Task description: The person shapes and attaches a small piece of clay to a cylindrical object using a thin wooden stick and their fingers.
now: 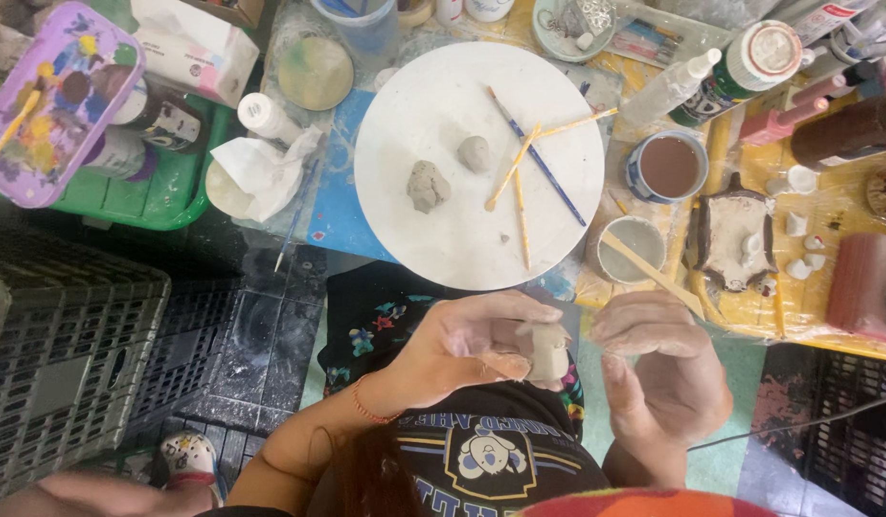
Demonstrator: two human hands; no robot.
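Two clay lumps (450, 170) are lying on one white round board (414, 105) with four thin tools — left hand (467, 340) is gripping a pale clay piece (547, 352), right hand (658, 369) is hovering half-curled over the cluttered bench (845, 206).

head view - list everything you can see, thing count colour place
clay piece: one, pale, held in left hand
round board: one, white, table centre
clay lumps: two, grey, on board
modelling tools: several, yellow and blue, crossed on board
cup: one, brown liquid inside, right of board
cup with stick: one, grey, below it
palette: one, purple, far left
tray: one, green, under palette
crate: one, grey, lower left
left hand: one, gripping clay piece
right hand: one, open beside it
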